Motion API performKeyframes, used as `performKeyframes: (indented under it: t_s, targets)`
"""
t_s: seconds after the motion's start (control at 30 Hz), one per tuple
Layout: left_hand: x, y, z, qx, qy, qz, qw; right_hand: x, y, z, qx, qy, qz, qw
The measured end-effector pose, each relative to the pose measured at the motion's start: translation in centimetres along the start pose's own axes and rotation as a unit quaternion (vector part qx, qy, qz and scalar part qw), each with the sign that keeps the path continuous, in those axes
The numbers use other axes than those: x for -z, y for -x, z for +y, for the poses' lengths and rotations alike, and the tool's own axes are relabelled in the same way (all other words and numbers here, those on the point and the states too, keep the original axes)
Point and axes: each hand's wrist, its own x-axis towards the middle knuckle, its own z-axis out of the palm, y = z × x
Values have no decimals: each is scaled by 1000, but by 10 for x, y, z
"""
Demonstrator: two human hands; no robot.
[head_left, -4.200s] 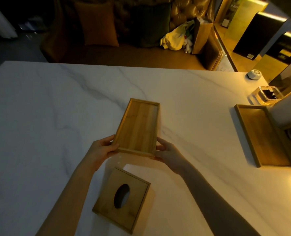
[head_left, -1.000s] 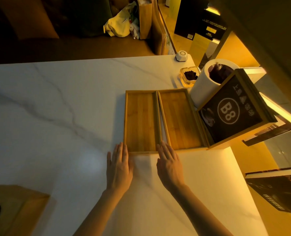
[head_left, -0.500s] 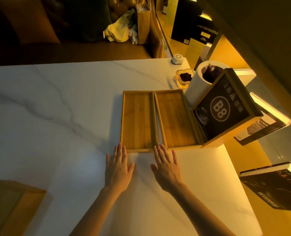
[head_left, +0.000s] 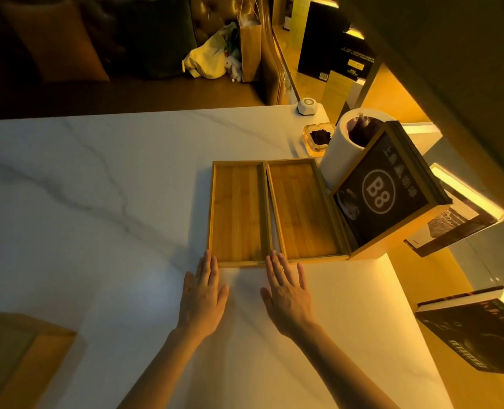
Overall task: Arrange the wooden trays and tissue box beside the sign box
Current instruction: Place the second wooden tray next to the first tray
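Two empty wooden trays lie side by side on the white marble table [head_left: 97,202]: the narrower left tray [head_left: 238,214] and the wider right tray [head_left: 302,209], their long edges touching. The right tray sits against the wooden sign box [head_left: 388,190], whose dark face reads "B8". My left hand [head_left: 204,293] and my right hand [head_left: 287,293] lie flat and open on the table, fingertips at the trays' near edge, holding nothing. The wooden tissue box [head_left: 20,358] with its oval slot stands at the near left corner, partly cut off by the frame.
Behind the sign box stand a white cylinder [head_left: 345,149], a glass ashtray [head_left: 318,137] and a small white device [head_left: 307,106]. Books [head_left: 478,335] lie on lit shelves beyond the table's right edge. A sofa with a yellow bag [head_left: 206,62] is past the far edge.
Earlier I held the narrower tray in both hands; it now lies beside the wider tray. Over the last second my hands have stayed flat at the trays' near edge.
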Motion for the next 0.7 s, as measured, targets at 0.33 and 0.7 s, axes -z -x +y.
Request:
performKeyframes:
  t_s: [0.33,0.7]
  targets:
    - [-9,3,4,-20,35,17,999,-3,2,9,-6,-11,13,1000]
    - [-12,6,11,-27,63,20,997,-4,4,15,-9,-25,19,999]
